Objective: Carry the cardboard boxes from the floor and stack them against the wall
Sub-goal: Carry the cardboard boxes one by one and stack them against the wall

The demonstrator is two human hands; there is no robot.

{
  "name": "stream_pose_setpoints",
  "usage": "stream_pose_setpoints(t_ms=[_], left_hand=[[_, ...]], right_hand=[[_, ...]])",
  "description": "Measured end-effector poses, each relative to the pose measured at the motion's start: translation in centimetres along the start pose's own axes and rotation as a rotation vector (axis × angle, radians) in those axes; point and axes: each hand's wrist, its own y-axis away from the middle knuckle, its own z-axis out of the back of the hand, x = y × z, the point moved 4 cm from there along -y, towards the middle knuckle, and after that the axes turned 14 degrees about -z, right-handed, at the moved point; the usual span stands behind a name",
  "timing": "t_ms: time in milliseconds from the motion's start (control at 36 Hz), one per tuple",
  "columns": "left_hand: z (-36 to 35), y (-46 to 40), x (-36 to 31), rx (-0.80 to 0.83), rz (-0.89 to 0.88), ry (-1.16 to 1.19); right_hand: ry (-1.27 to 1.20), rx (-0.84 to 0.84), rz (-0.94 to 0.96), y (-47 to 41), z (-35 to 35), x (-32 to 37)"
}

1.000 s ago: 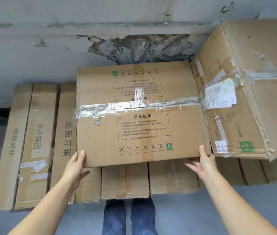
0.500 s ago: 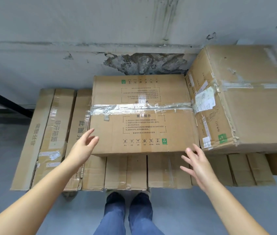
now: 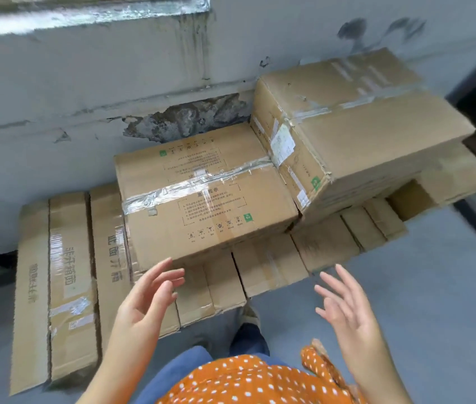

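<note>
So the stack against the wall [image 3: 85,83] is coming along. There's a bottom layer of long flat cartons [image 3: 67,275] lying side by side on the grey floor [image 3: 435,287], their far ends up at the wall, and on top of that sits a taped box with printed instructions [image 3: 201,199], its back edge tight to the wall right under that patch of flaked plaster [image 3: 190,118]. Just to its right, touching it, is a taller box [image 3: 362,126] with a white shipping label on its end, parked on more flat cartons.

Both of the person's hands are free — the left hand [image 3: 146,298] hangs just in front of the near edge of the taped box, fingers spread and relaxed, not touching it as far as I can tell. The right hand [image 3: 344,310] is out over the floor, also loose and splayed, holding nothing.

My read: that taped box is placed and done. It looks square on the layer below, though the near edge overhangs the cartons' tops a bit less than the tall one does.

What's left I honestly can't say — no loose boxes show on the floor from this angle, only the person's legs and a shoe [image 3: 249,316]. If there are more, they're out of view.
</note>
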Motion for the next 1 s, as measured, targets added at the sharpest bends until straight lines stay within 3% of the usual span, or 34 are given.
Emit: stream_pose_setpoints(t_ms=[278, 611, 778, 1000], left_hand=[[0.4, 1.4, -0.4, 0.444, -0.096, -0.074], [-4.5, 9.3, -1.2, 0.972, -0.172, -0.073], [-9.6, 17.9, -1.5, 1.220, -0.211, -0.068], [-16.6, 37.5, -1.9, 1.497, -0.265, 0.057]], right_hand=[[-0.357, -0.490, 0.020, 11.1, -2.1, -6.3], [-0.628, -0.967, -0.029, 27.2, -2.0, -15.9], [-0.660, -1.193, -0.046, 36.8, -0.6, -21.1], [-0.742, -1.477, -0.201, 53.8, 1.3, -30.2]])
